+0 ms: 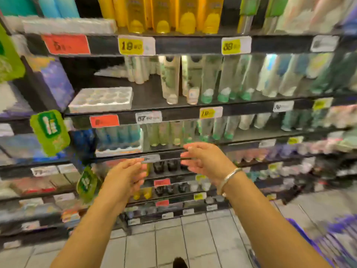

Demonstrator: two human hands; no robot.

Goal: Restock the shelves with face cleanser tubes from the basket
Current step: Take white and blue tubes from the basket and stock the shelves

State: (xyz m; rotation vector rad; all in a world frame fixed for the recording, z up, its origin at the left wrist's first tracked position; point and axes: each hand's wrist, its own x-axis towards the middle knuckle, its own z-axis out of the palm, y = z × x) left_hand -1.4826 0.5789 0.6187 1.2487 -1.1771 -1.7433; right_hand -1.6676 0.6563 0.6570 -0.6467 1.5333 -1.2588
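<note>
Both my hands are raised in front of the store shelves, palms facing each other, and neither holds anything. My left hand (126, 174) has its fingers stretched out toward the right. My right hand (202, 159), with a silver bangle on its wrist, has relaxed, spread fingers. Face cleanser tubes (207, 80) with green and white caps stand in rows on the middle shelf (173, 111). More tubes (173, 133) stand on the shelf below, just behind my fingertips. The purple basket (328, 246) is at the bottom right, blurred.
An empty white plastic tray (102, 99) sits at the left of the middle shelf. Yellow bottles (173, 14) fill the top shelf. Green hanging tags (50, 132) stick out at the left. Lower shelves hold small dark bottles (164, 167). Tiled floor (173, 238) lies below.
</note>
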